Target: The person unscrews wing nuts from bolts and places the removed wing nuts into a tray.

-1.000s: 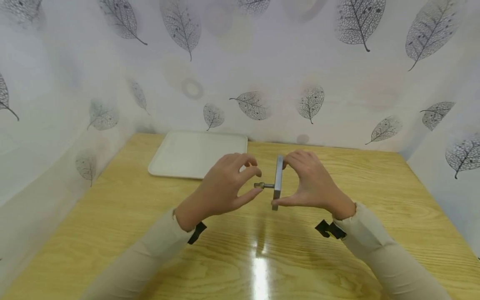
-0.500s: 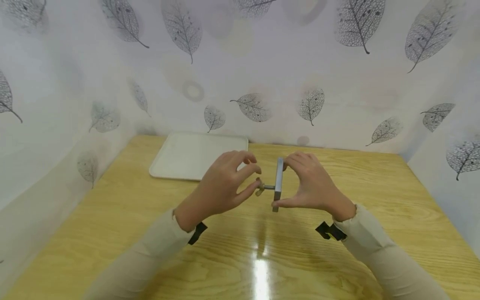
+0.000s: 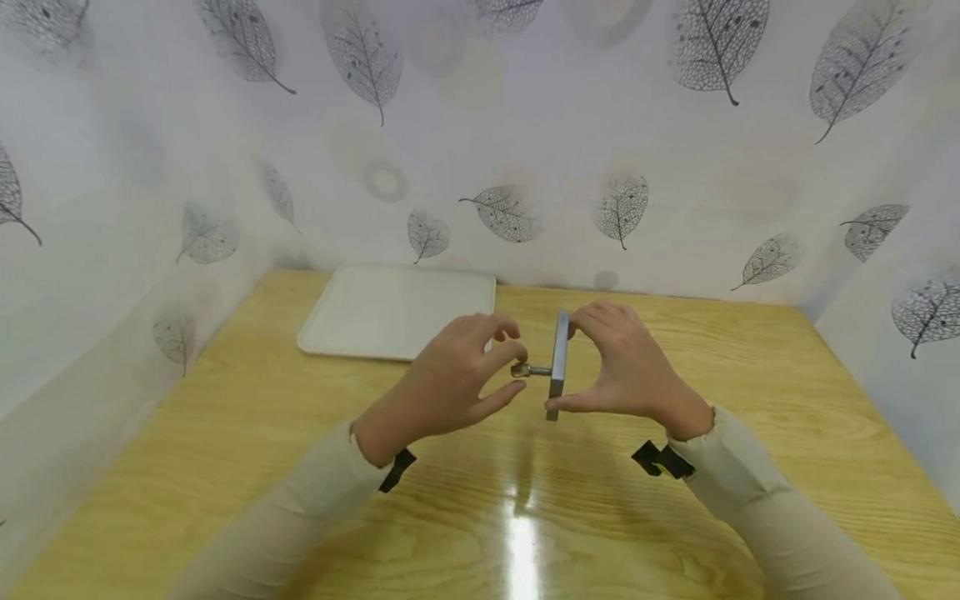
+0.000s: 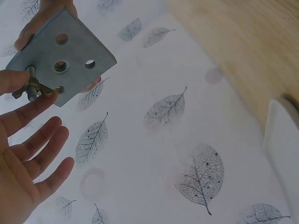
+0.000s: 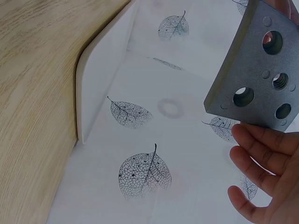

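My right hand point(image 3: 626, 367) holds a grey metal plate point(image 3: 558, 354) on edge above the table, thumb at its lower end and fingers at its upper end. A threaded bolt point(image 3: 540, 371) sticks out of the plate toward the left, carrying a brass-coloured wing nut point(image 4: 44, 89). With thumb and index finger my left hand point(image 3: 450, 375) works the wing nut; the index fingertip touches one wing, while the other fingers spread loosely. Several round holes show in the plate in the left wrist view. In the right wrist view the plate's other face point(image 5: 250, 70) shows, with one hole threaded.
A white tray point(image 3: 367, 312) lies at the back left of the wooden table point(image 3: 712, 358), behind my left hand. Leaf-patterned cloth point(image 3: 570, 125) hangs at the back and sides. Both wrists carry black straps.
The wing nut has turned on the bolt, its wings now at a different angle. My left thumb and index finger have shifted around it. The right hand keeps the plate almost still.
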A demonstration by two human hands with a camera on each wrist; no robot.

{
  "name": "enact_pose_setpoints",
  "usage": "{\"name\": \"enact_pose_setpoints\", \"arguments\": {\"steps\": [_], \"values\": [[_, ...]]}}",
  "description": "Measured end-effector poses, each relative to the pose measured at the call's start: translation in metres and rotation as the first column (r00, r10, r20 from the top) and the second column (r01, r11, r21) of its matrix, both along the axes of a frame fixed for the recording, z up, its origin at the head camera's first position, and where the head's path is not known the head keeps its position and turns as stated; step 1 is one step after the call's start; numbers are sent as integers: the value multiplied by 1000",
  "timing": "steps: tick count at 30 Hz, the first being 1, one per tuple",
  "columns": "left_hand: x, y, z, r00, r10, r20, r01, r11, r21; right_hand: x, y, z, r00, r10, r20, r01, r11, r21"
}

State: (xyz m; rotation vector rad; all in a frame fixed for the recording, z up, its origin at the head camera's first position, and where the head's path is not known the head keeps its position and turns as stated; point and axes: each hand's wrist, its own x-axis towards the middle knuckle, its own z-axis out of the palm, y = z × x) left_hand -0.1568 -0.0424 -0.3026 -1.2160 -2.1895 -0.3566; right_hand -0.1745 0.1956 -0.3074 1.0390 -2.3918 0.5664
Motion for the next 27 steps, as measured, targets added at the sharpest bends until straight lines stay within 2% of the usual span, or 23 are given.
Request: {"name": "enact_pose_setpoints", "arguments": {"steps": [8,15,18,21,27], "values": [[-2,-2,7,999,22,-45,-20,999,37,-2,0,-2,1000,10,-6,-10,1000,-6],[-8,-2,9,994,98,-54,-95,994,60,-4,-2,-3,1000,21,-19,-22,1000,-9],[-9,-2,10,993,108,-42,-105,992,71,-5,-3,-2,1000,21,-20,-21,1000,-13],[-7,-3,10,996,84,-43,-81,993,85,-4,-3,-2,1000,18,-14,-18,1000,-11],[-2,-6,7,997,-17,-76,25,994,104,-4,-2,-4,1000,5,-4,-5,1000,-2]]}}
